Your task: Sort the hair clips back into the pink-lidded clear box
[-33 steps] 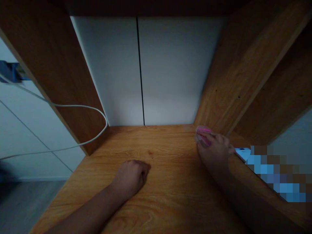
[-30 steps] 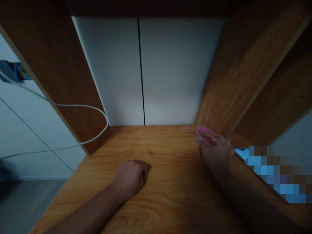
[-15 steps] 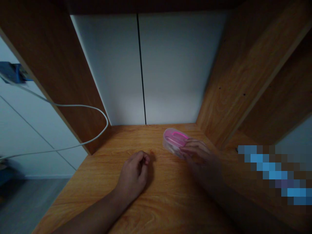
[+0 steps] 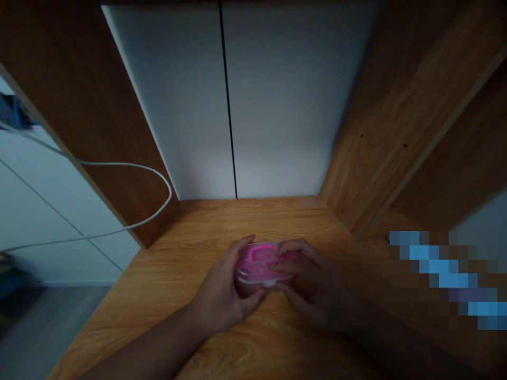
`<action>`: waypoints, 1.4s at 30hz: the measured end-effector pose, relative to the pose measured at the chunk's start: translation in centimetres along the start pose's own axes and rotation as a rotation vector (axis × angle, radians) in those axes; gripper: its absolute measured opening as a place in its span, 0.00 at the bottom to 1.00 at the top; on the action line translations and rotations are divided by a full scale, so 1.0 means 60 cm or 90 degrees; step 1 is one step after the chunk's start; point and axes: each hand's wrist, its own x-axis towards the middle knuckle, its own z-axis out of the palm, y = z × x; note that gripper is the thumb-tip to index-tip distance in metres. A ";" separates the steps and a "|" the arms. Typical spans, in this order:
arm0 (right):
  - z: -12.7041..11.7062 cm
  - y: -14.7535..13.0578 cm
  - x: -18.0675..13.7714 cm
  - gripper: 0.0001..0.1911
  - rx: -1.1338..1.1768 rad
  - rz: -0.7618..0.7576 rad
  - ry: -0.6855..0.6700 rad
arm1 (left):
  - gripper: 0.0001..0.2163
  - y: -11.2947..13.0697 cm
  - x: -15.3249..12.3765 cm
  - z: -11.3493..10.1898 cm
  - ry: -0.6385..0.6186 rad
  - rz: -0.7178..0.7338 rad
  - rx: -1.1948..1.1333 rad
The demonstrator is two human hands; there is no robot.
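A small oval plastic box (image 4: 257,266) with a pink lid and a bright pink handle sits in front of me, low over the wooden desk or on it. My left hand (image 4: 225,290) wraps round its left end, with the thumb along the near side and the fingers behind. From the right, my right hand (image 4: 312,279) grips the other end, its fingers lying over the lid and the thumb at the near edge. What is inside the box cannot be made out.
The wooden desk top (image 4: 198,227) runs back to a white panel (image 4: 277,121) between wooden side walls. A white cable (image 4: 168,195) loops in from the left. At the right lies a pixelated blue patch (image 4: 439,272).
The box has come nearer and to the left in my right hand. My left hand has opened from a loose curl and closed round its left end. The view has shifted slightly.
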 end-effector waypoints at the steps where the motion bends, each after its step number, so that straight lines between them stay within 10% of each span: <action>1: -0.003 0.001 -0.001 0.26 -0.021 -0.002 -0.013 | 0.40 0.001 0.001 -0.001 0.001 0.017 0.025; 15: -0.005 0.006 0.007 0.29 -0.246 -0.042 -0.105 | 0.36 0.017 -0.005 -0.012 0.007 0.196 0.347; 42: 0.019 -0.015 0.011 0.32 -0.030 0.087 -0.005 | 0.28 0.041 -0.013 -0.012 0.030 0.249 0.438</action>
